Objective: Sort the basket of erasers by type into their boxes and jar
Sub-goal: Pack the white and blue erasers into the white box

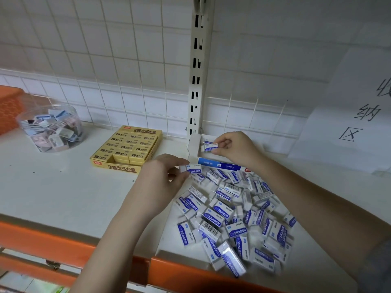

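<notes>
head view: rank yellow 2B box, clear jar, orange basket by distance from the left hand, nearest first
From the left hand:
1. yellow 2B box, just to its left, toward the wall.
2. clear jar, farther left on the shelf, filled with mixed erasers.
3. orange basket, at the far left edge, behind the jar.

place: looks like a stationery shop, stockroom end of it
shelf: white retail shelf [63, 187] with an orange front edge [53, 240]
back: wire grid panel [105, 49] and a slotted upright post [197, 81], typical store fixture
stock: yellow display box [118, 167] of 2B erasers, a heap of identical wrapped erasers [232, 218]
sign: handwritten paper sign [349, 123]
</notes>
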A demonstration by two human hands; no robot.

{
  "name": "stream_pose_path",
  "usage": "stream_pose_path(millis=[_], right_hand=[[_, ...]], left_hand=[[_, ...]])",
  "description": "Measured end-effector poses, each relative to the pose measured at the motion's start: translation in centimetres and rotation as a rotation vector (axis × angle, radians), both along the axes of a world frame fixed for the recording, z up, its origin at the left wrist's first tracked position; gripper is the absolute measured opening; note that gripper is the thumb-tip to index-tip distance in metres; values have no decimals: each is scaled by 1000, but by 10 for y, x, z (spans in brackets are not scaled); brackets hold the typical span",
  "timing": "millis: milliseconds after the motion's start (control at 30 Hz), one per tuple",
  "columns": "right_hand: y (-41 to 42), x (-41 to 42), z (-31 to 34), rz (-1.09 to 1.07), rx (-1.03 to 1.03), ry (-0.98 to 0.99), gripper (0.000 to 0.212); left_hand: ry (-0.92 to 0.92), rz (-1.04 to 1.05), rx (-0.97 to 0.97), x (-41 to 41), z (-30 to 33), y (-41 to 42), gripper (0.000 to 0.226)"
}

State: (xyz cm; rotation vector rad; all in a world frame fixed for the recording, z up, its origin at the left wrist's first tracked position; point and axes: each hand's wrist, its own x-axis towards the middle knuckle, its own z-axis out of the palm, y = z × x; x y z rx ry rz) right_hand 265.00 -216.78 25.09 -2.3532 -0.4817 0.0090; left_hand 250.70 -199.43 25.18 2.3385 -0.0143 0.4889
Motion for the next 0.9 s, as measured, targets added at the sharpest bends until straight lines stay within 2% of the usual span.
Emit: stream_pose_path(millis=[267,400,533,767,900], right_hand=[[7,1,-7,-47,-104,-23,22],[9,0,-6,-76,-96,-44,15],[6,-3,-3,-48,-99,-22,18],[-20,-34,15,0,-77,-89,15],[-44,-60,27,8,-125,-43,12]], left_hand=[[46,25,-81,-2,-7,8,25],[82,48,-121,-1,-8,9,25],[103,43,-172,5,-4,11,21],[80,-80,-89,40,15,9,16],[80,-101,-10,73,25,-5,17]])
